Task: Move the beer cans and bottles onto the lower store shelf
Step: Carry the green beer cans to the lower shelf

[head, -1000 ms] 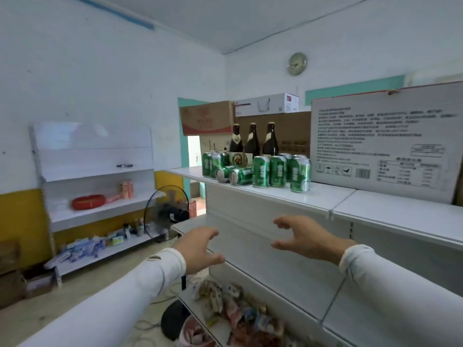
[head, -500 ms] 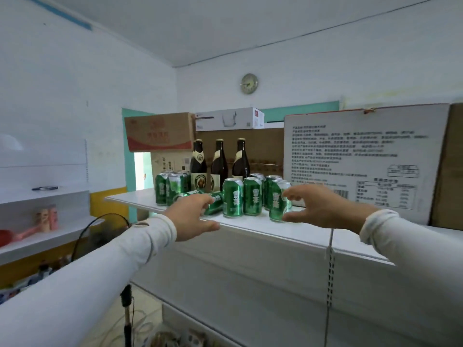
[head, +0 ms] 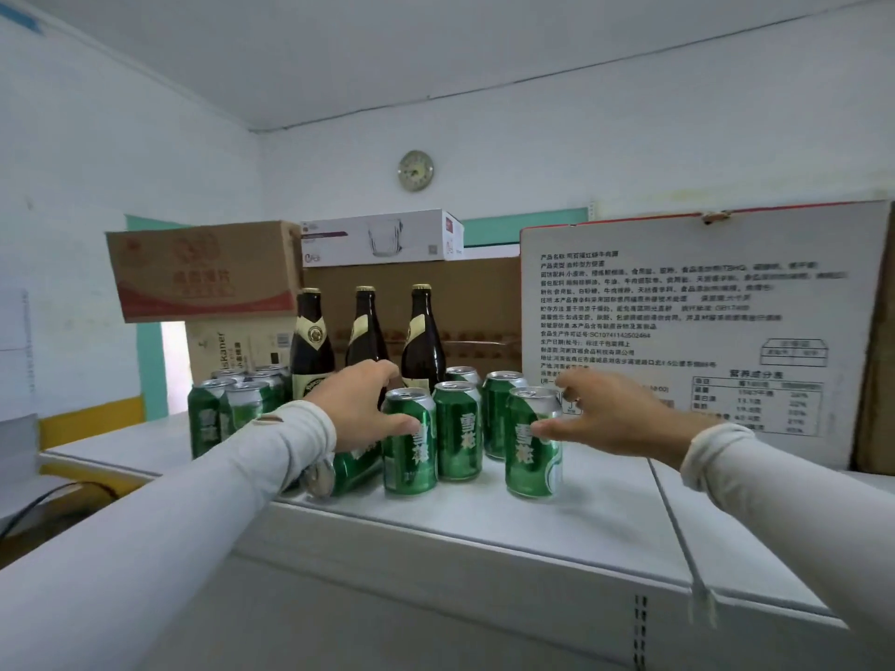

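Up on the top shelf (head: 557,540), green beer cans clustered upright, one toppled can (head: 346,469) lying sideways, three dark bottles (head: 368,334) behind. Left hand (head: 361,409) spread wide, thumb touching the nearest-left can (head: 409,440), not yet closed round it. Right hand (head: 603,418) likewise spread, thumb at the front-right can (head: 532,443), gripping nothing yet. Probably shaped for taking one can each. Lower shelf out of view.

green cans (head: 409,440) marked 雪花, white carton (head: 702,331) code SC10741142502464
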`<action>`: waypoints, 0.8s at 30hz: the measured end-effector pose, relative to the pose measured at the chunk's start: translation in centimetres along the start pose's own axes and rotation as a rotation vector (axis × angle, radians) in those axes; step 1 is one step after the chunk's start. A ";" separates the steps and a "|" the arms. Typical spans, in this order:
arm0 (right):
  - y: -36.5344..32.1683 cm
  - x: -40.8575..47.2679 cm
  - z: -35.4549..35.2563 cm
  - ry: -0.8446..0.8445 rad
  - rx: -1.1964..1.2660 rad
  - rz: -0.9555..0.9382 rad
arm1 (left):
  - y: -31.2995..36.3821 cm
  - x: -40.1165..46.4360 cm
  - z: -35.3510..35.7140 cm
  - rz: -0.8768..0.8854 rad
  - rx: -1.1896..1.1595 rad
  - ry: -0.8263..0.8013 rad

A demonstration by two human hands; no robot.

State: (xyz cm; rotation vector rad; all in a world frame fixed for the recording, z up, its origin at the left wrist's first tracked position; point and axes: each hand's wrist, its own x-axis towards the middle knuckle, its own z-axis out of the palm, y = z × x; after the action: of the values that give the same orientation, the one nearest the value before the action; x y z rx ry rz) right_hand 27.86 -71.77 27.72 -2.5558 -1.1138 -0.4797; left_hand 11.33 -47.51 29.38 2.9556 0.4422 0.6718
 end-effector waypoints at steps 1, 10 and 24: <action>-0.3 0.2 0.4 -0.007 0.017 0.010 | -0.4 0.8 0.4 0.007 -0.008 -0.015; -2.9 1.4 2.2 0.043 0.062 0.169 | -2.7 4.3 3.1 0.121 -0.153 -0.112; -6.7 -6.9 -4.0 0.071 0.124 0.219 | 0.6 -1.7 -1.0 0.345 -0.529 -0.052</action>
State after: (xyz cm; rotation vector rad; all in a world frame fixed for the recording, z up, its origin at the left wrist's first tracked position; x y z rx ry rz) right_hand 17.73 -73.52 29.35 -2.4931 -0.8008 -0.4286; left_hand 9.64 -48.55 29.64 2.5425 -0.2297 0.6180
